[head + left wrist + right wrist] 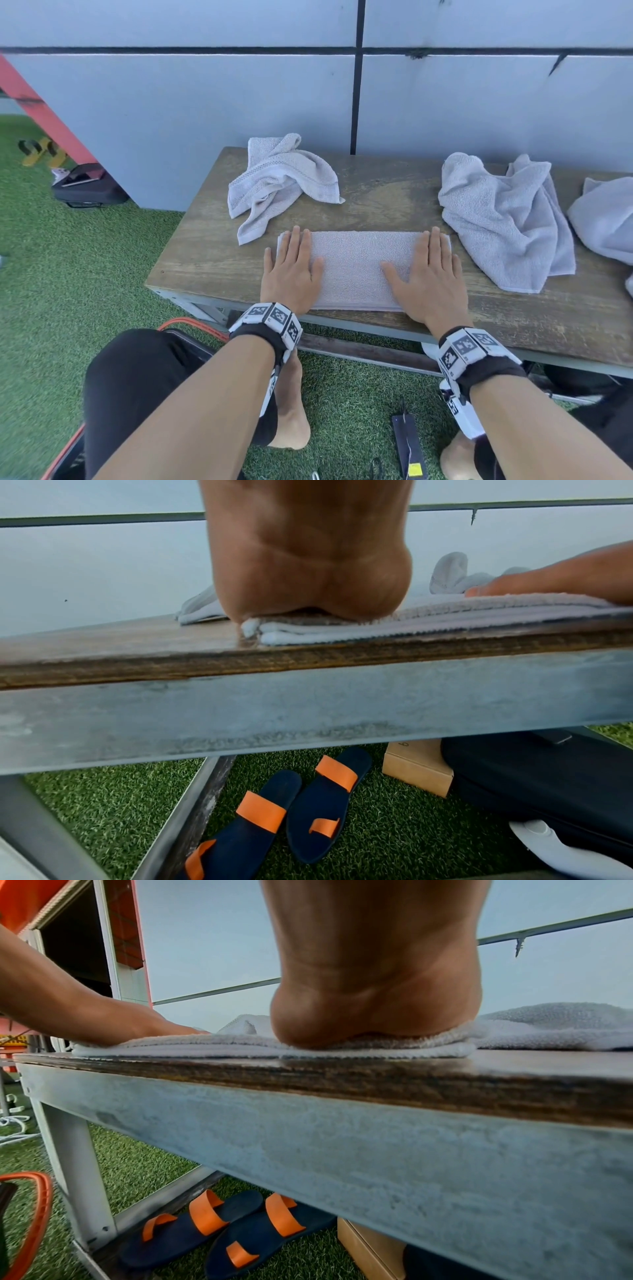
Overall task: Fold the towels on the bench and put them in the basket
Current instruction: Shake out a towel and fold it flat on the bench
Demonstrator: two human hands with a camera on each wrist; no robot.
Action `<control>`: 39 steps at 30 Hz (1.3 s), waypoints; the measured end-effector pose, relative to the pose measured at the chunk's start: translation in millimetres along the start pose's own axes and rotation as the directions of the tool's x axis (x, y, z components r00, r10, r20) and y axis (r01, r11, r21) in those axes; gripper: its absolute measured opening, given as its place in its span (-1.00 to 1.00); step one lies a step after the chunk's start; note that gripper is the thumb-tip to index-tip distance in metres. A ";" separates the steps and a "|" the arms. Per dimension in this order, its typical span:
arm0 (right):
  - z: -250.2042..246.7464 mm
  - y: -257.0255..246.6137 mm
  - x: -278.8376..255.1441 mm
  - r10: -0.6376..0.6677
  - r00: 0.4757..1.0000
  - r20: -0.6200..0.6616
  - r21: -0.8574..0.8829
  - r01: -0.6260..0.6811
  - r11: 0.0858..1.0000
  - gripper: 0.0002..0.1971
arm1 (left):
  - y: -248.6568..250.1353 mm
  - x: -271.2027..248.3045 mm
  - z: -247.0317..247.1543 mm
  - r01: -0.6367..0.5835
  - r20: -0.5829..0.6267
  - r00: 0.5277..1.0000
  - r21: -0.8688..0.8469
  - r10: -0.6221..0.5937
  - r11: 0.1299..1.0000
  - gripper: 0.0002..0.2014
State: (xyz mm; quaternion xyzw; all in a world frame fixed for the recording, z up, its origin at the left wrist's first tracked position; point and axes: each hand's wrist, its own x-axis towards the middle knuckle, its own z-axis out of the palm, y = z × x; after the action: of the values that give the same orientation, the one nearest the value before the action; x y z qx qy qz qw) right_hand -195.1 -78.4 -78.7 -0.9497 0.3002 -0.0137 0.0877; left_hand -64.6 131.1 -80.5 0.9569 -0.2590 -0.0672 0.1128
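Observation:
A folded grey towel (359, 267) lies flat near the front edge of the wooden bench (212, 260). My left hand (293, 265) presses flat on its left end, fingers straight. On the towel's right end my right hand (428, 270) lies flat too. The wrist views show each palm heel pressing the folded towel (445, 620) (205, 1046) down onto the bench edge (308, 658) (377, 1080). A crumpled grey towel (284, 181) lies at the back left. A second crumpled towel (507, 219) is to the right, and a third (606, 219) sits at the right edge.
An orange-rimmed dark basket (191, 329) (34, 1218) shows below the bench by my left knee. Navy sandals with orange straps (291, 810) (222, 1231), a cardboard box (418, 769) and a dark bag (548, 785) lie under the bench on green turf. A grey wall backs the bench.

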 end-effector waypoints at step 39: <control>-17.4 22.5 -87.2 -0.215 0.964 0.156 0.114 0.198 0.973 -0.18 | 30.4 -90.7 -32.9 -0.178 0.162 0.976 0.234 0.142 0.956 -0.07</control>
State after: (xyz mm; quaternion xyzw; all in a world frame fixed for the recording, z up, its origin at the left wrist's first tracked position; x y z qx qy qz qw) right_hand -280.7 -49.3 -63.2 -0.9682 0.1900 0.0424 0.1568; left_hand -150.8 157.9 -34.7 0.9319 -0.3497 -0.0938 -0.0212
